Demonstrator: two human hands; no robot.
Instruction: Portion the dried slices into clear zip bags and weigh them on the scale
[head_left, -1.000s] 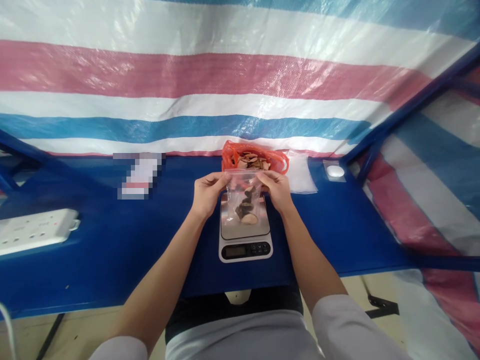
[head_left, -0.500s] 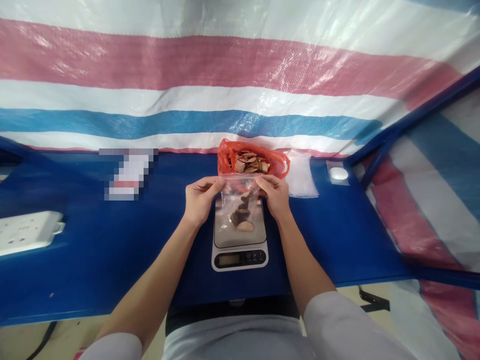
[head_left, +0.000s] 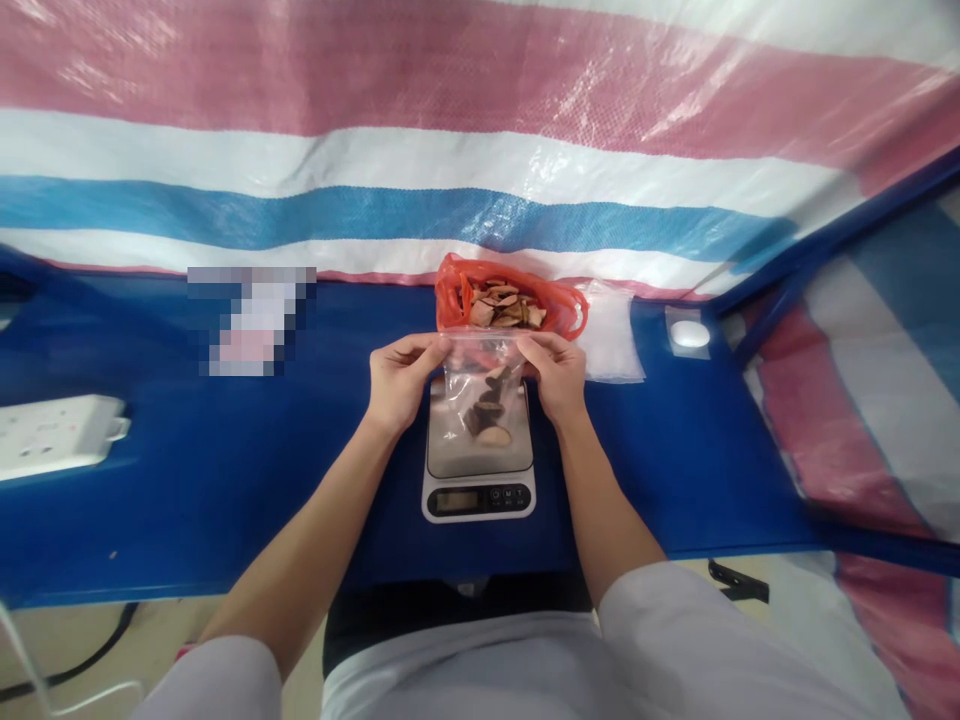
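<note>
A clear zip bag point(head_left: 459, 395) with several dark and pale dried slices point(head_left: 493, 412) in its lower part hangs over the steel plate of a digital kitchen scale point(head_left: 480, 498). My left hand point(head_left: 401, 378) pinches the bag's top left corner between thumb and fingers. At the top right corner, my right hand point(head_left: 556, 372) is closed on the same bag. Whether the bag's bottom rests on the plate, I cannot tell. Right behind it, an open red plastic bag point(head_left: 454, 300) holds more brown dried slices point(head_left: 510, 305).
Clear plastic bags point(head_left: 611, 335) lie right of the red bag, and a round white object point(head_left: 688, 334) sits further right. A white power strip point(head_left: 60, 437) is at the left of the blue table point(head_left: 285, 480). A striped tarp point(head_left: 420, 215) hangs behind; a blurred-out item point(head_left: 259, 325) lies back left.
My view has tipped down slightly, so the tabletop things sit higher in the picture. Both hands keep the same grip on the zip bag.
</note>
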